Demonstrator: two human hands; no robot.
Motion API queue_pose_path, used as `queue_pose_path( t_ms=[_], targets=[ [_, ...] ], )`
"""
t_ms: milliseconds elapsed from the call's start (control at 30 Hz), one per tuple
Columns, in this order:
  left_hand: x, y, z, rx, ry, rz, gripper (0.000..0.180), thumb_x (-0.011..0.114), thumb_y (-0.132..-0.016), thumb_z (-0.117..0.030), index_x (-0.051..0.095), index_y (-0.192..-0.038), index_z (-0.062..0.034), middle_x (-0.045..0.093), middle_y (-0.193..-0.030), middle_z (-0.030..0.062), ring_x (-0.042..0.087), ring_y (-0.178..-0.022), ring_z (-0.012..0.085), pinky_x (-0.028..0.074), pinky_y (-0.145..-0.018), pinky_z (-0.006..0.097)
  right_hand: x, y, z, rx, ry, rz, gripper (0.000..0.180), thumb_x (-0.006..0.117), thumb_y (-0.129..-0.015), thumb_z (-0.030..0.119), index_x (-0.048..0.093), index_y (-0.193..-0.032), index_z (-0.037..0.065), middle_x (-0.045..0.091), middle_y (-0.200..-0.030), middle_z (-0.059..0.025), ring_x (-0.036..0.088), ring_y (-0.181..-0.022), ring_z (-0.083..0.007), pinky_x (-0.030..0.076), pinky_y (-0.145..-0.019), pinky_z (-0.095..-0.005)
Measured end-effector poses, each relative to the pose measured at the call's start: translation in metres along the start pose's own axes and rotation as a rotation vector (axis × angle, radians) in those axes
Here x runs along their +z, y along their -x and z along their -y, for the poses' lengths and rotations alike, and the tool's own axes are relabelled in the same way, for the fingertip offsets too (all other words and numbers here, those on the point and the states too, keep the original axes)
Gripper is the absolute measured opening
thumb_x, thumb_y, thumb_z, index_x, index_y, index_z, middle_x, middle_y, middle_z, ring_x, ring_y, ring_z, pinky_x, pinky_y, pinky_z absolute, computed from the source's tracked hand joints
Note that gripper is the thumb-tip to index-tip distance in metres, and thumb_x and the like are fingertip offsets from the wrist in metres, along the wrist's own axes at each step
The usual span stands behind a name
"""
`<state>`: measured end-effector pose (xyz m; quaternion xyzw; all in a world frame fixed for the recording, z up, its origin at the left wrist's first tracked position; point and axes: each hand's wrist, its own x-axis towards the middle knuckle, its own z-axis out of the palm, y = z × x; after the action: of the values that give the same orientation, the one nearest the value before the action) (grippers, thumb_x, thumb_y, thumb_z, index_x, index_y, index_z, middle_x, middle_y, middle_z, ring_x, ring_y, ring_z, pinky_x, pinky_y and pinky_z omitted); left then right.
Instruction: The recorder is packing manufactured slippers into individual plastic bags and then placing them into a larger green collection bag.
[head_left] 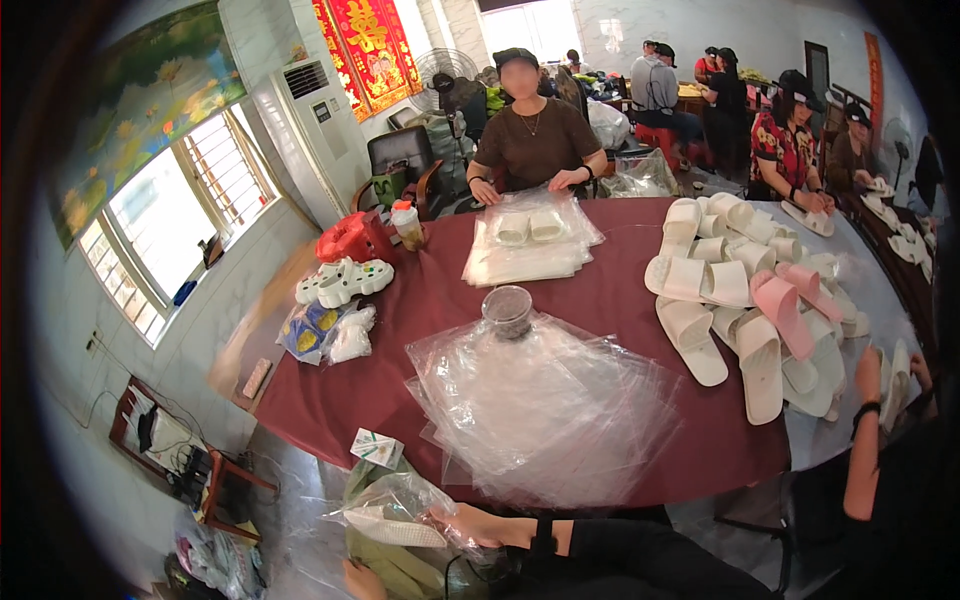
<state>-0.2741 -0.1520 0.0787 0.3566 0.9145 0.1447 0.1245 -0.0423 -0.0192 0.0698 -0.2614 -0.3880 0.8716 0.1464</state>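
Observation:
My right hand [470, 523] reaches down left of the table's near edge and grips a clear plastic bag with a white slipper [392, 522] inside it. My left hand [361, 581] shows only partly at the bottom edge, beside a green sack [395, 565] under the bagged slipper; its grip is hidden. On the maroon table [330, 390] in front of me lies a loose stack of clear plastic bags [545, 405].
A dark round jar [508, 310] stands behind the bags. White and pink slippers [750, 300] are piled at the right. A person opposite handles bagged slippers [530, 228]. A co-worker's arm [865, 420] is at the right edge. A chair and cables [190, 465] stand low left.

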Motion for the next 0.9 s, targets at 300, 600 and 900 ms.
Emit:
queue_pose_path(
  t_ms=[300,600,900],
  targets=[
    [0.023,-0.013,0.018,0.245,0.234,-0.262,0.031,0.052,-0.089,-0.014,0.055,-0.111,0.0081,0.059,-0.109,0.0264,0.055,-0.099,0.0416,0.04,-0.094,0.04,-0.021,-0.044,-0.071,-0.211,1.355,-0.009,0.037,0.046,-0.091,0.033,0.056,-0.12,0.011,0.053,-0.121,-0.0215,0.051,-0.11,-0.0409,0.044,-0.088,-0.049],
    [0.044,-0.026,0.028,0.266,0.223,-0.317,0.028,0.049,-0.091,-0.014,0.058,-0.104,0.0092,0.06,-0.101,0.0297,0.055,-0.092,0.0434,0.044,-0.083,0.043,-0.042,-0.097,-0.109,-0.431,0.809,0.004,0.034,0.047,-0.09,0.023,0.058,-0.115,0.003,0.06,-0.111,-0.0202,0.056,-0.104,-0.0348,0.043,-0.088,-0.0409],
    [0.051,-0.035,0.036,0.241,0.317,-0.293,0.032,0.048,-0.092,-0.016,0.056,-0.108,0.0104,0.06,-0.103,0.0303,0.056,-0.093,0.0431,0.044,-0.082,0.044,-0.068,-0.127,-0.159,-0.154,1.151,0.223,0.039,0.044,-0.093,0.03,0.054,-0.113,-0.001,0.06,-0.107,-0.0201,0.058,-0.097,-0.0352,0.043,-0.083,-0.0453]
  ],
)
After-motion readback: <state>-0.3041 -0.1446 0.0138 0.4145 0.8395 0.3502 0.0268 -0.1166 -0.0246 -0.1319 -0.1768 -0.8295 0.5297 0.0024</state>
